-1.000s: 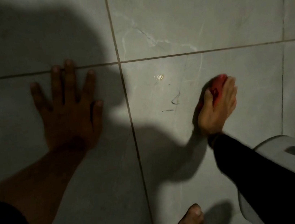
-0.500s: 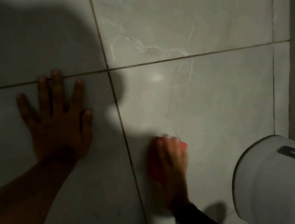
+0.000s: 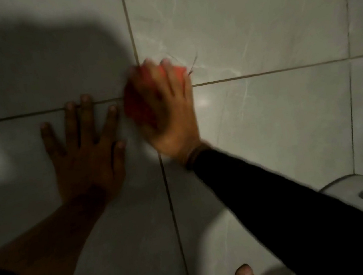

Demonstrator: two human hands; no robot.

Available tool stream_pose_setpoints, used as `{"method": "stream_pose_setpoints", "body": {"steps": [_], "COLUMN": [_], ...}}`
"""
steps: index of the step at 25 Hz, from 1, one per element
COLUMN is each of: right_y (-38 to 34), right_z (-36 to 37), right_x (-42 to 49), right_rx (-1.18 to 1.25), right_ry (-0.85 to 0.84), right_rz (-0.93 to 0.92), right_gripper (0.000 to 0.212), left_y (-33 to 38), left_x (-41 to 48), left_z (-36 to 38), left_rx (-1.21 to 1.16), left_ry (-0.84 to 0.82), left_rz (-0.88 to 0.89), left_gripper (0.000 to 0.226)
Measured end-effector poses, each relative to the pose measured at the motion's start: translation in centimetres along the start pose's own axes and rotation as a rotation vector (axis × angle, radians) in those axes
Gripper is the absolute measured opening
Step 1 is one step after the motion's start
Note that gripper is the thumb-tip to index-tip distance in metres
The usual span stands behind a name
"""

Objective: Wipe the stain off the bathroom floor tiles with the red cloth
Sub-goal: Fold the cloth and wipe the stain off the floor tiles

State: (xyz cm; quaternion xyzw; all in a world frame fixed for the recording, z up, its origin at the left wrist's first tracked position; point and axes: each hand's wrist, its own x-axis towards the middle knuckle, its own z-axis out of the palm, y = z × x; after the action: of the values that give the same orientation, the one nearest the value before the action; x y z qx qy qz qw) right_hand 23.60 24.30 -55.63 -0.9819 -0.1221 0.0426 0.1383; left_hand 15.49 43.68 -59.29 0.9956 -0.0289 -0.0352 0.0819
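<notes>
The floor tiles [image 3: 264, 20] look like glazed ceramic with a faint marble-like veining, pale grey and smooth, with a soft sheen where light pools on them. Thin grout lines [image 3: 283, 70] between them look darker and matt. The red cloth [image 3: 141, 105] under the right hand [image 3: 170, 113] seems soft fabric, blurred, its weave impossible to tell. The sleeve [image 3: 290, 203] is black, matt cloth. The white bin [image 3: 358, 191] at lower right looks like smooth plastic with a slight gloss.

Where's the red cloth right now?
Head view, centre: the red cloth is bunched under the right hand, over the crossing of the grout lines, just right of the flat left hand.
</notes>
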Motion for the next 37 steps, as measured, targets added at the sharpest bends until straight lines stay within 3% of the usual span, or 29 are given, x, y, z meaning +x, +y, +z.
{"method": "stream_pose_setpoints", "body": {"steps": [3, 5, 6, 9, 11, 13, 14, 18, 21, 23, 25, 28, 30, 31, 33, 35, 37], "right_y": [-1.0, 2.8, 5.7, 14.6, 15.7, 12.6, 10.3, 0.8, -1.7, 0.0, 4.7, 11.3, 10.8, 8.7, 2.6, -3.6, -4.7], "right_z": [-0.2, -1.3, -2.2, -5.3, -6.5, -5.3, -4.2, 0.5, 1.2, -0.2, -1.9, -4.2, -3.7, -2.5, 0.7, 2.6, 1.4], "right_x": [-3.7, -1.7, -1.0, -3.1, -5.4, -4.0, -2.4, -2.4, -13.5, -20.3, -22.0, -15.8, -8.7, -6.6, -7.6, -15.7, -24.6], "right_rx": [0.058, 0.011, -0.030, -0.036, 0.059, 0.047, 0.019, 0.022, 0.008, -0.006, -0.058, -0.017, 0.023, 0.016, -0.003, 0.029, 0.015], "right_ry": [-0.112, -0.106, -0.094, 0.108, 0.221, 0.246, 0.237, 0.052, -0.149, -0.327, -0.331, -0.080, 0.128, 0.151, 0.102, -0.087, -0.288], "right_rz": [-0.252, -0.212, -0.067, 0.589, 0.965, 1.098, 0.990, 0.100, -0.132, -0.130, 0.071, 0.558, 0.704, 0.653, 0.358, 0.113, 0.088], "right_gripper": [0.070, 0.071, 0.074, 0.067, 0.065, 0.069, 0.071, 0.079, 0.076, 0.082, 0.072, 0.082, 0.085, 0.083, 0.072, 0.070, 0.075], "left_y": [0.1, 0.2, 0.2, 0.3, 0.4, 0.5, 0.5, 0.2, 0.2, 0.1, 0.0, 0.4, 0.4, 0.3, 0.3, 0.1, 0.1], "left_x": [-0.2, -0.1, -0.1, 0.0, -0.2, -0.1, -0.1, 0.0, -0.1, 0.0, -0.1, 0.0, 0.0, 0.0, 0.0, -0.1, -0.1], "left_z": [-0.3, -0.4, -0.4, -0.4, -0.7, -1.2, -1.2, -0.6, -0.4, -0.3, -0.4, -0.7, -0.8, -0.8, -0.8, -0.8, -0.9], "left_rx": [-0.004, 0.005, -0.002, -0.024, -0.028, -0.035, -0.029, -0.021, -0.017, -0.017, -0.021, -0.034, -0.026, -0.027, -0.038, -0.048, -0.045], "left_ry": [-0.017, -0.015, -0.026, -0.026, -0.027, -0.026, -0.023, -0.013, -0.012, -0.017, -0.032, -0.039, -0.040, -0.044, -0.046, -0.042, -0.051], "left_rz": [0.015, -0.005, -0.010, -0.014, -0.027, -0.021, -0.014, -0.007, -0.007, -0.010, -0.018, -0.017, -0.019, -0.019, -0.017, -0.022, -0.023], "left_gripper": [0.078, 0.072, 0.071, 0.070, 0.070, 0.070, 0.070, 0.069, 0.070, 0.071, 0.072, 0.071, 0.071, 0.071, 0.070, 0.070, 0.071]}}
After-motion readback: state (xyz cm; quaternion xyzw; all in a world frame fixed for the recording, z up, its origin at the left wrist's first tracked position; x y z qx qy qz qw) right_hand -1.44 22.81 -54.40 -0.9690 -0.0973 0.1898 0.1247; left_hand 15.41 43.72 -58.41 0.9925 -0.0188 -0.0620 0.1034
